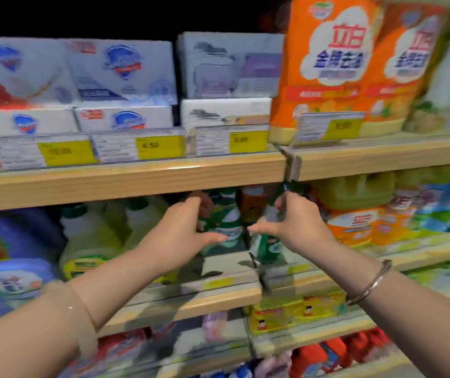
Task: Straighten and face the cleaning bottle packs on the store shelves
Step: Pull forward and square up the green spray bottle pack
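Observation:
A green-and-white cleaning bottle [228,221] stands upright on the middle shelf [218,298], set back from the front edge. My left hand [182,233] wraps its left side, thumb across the front and fingers behind. Right next to it stands a darker green bottle [267,245]. My right hand [297,227] holds that one from the right, with its thumb pointing left and its fingers up by the neck. An orange bottle [252,207] shows behind and between the two. The picture is blurred, so the labels cannot be read.
Pale yellow bottles [90,241] and blue jugs [11,257] fill the shelf to the left, orange bottles [354,226] to the right. The upper shelf board [136,181] hangs just above my hands, carrying soap boxes [120,72] and orange pouches [327,66]. A divider [258,268] sits below the bottles.

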{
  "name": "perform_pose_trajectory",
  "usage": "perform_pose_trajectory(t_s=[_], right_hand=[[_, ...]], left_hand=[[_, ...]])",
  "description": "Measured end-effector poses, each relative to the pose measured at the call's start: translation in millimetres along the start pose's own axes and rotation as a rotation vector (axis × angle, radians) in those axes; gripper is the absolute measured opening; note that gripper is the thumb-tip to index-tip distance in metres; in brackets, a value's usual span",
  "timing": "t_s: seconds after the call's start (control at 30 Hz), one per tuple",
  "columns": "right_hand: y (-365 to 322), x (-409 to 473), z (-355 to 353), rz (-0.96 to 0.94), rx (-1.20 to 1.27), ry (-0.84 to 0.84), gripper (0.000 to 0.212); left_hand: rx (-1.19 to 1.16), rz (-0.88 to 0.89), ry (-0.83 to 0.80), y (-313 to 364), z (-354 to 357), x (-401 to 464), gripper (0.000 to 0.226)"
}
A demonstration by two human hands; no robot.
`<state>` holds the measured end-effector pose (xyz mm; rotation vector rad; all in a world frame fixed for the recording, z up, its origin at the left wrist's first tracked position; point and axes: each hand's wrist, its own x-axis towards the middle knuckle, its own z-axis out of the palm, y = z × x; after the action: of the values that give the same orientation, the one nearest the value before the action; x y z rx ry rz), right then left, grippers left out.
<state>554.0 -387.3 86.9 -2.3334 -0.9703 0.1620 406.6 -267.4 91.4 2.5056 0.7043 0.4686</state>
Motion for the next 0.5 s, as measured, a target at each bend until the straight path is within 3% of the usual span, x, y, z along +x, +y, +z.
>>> perform_pose_trajectory(t_s=[0.17, 0.4, 0.5], right_hand=[[64, 16, -22, 0.001, -0.030, 0.047, 0.073], [105, 27, -17, -0.031, -0.016, -0.016, 0.063], [114, 32, -1, -0.036, 0.031, -0.010, 0.064]], left_hand=[[0.008, -0.116, -0.056, 31, 59, 29, 0.073], [-0.060, -0.224, -0.038, 40, 117, 55, 0.069], [-0.110, -0.233, -0.015, 35, 144, 62, 0.083]])
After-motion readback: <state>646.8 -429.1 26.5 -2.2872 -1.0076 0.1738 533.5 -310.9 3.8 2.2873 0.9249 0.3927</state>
